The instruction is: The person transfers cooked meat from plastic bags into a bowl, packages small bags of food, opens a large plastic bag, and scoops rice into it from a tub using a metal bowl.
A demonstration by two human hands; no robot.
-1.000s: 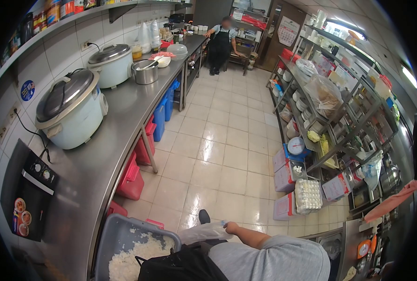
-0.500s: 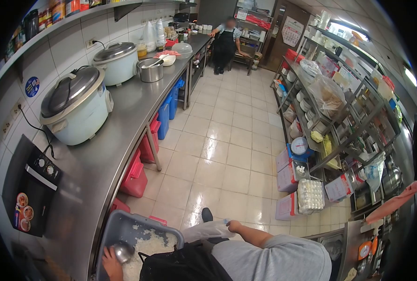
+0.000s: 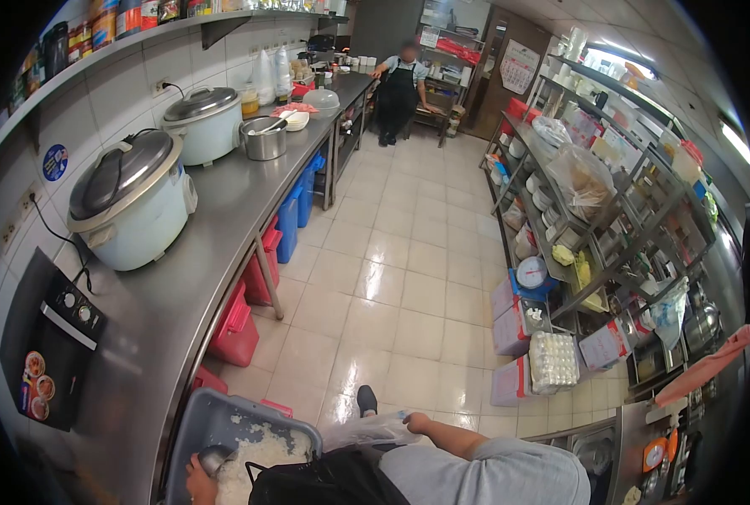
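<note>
My left hand (image 3: 200,483) is closed around the edge of a shiny metal bowl (image 3: 214,458), low inside a grey plastic tub (image 3: 191,414). White cooked rice (image 3: 261,450) lies in the tub, heaped beside the bowl, with some grains stuck to the walls. The bowl is tilted, and part of it is hidden by rice and my fingers. Out to the right, my right hand (image 3: 415,423) grips the edge of a clear plastic bag (image 3: 362,431), which hangs beside the tub. My apron covers part of the tub.
A steel counter (image 3: 173,261) on the left carries rice cookers (image 3: 131,206), a steel pot (image 3: 263,139) and a black appliance (image 3: 51,341). Red bins (image 3: 236,328) stand beneath. On the right are a loaded rack (image 3: 560,223) and egg trays (image 3: 553,362). A person (image 3: 398,88) sits at the back.
The metal bowl has turned and sits slightly lower and further left in the rice, with my left hand still on it. The whole view has shifted slightly. My right hand keeps the bag.
</note>
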